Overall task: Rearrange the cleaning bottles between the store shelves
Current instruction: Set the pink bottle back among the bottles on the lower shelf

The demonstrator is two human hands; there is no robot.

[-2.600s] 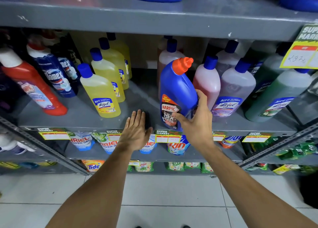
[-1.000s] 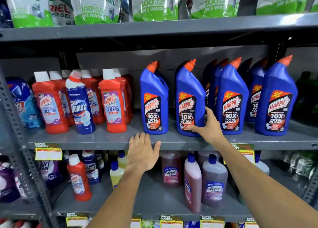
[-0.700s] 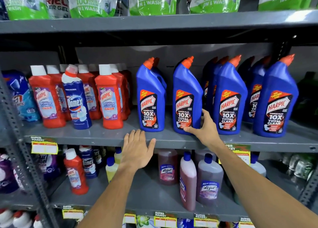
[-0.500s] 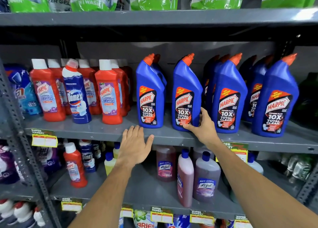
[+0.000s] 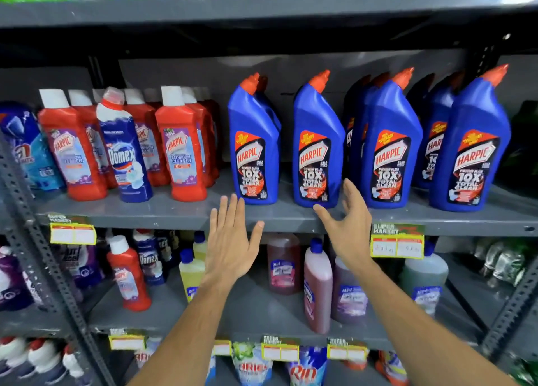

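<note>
The blue Harpic bottle [image 5: 316, 150] stands upright near the front edge of the upper shelf [image 5: 174, 215], second in its row. The right hand [image 5: 348, 222] is spread and empty just beside its base, apparently not gripping; the left hand [image 5: 231, 243] hangs flat and empty before the shelf edge. This placement looks finished. Next, I judge, comes choosing another stray (perhaps the Domex bottle [image 5: 125, 152] among the red ones).
</note>
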